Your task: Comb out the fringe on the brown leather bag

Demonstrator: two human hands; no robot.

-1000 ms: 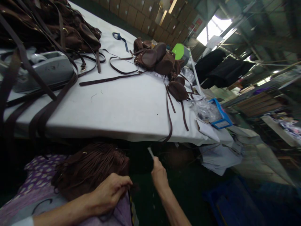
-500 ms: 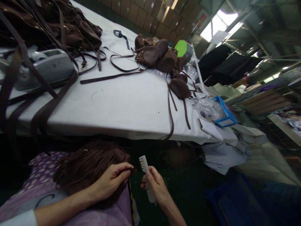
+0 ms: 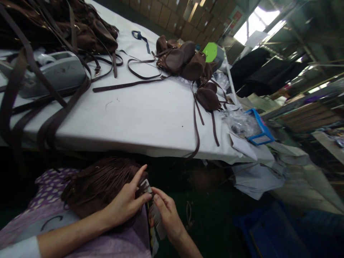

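A dark brown bag (image 3: 100, 186) with gathered, pleated sides lies in the wearer's lap on purple cloth. My left hand (image 3: 127, 200) rests at its right end, index finger stretched up, thumb bent inward. What is between its thumb and hidden fingers cannot be made out. A pale comb-like strip with teeth (image 3: 159, 224) is held in my right hand (image 3: 168, 215). Its upper end reaches my left hand, between the thumb and index finger. The bag's edge there is partly covered by the fingers.
A white-covered table (image 3: 139, 118) stands ahead. On it lie a pile of brown bags (image 3: 88, 36), a grey plastic device (image 3: 53, 73), small brown pouches with straps (image 3: 188, 61), a blue strap (image 3: 141, 37) and a blue basket (image 3: 259, 129). Straps hang over its front edge.
My right hand has moved left with the comb-like strip, bringing its upper end to my left hand. My left index finger has stretched upward from a pinch.
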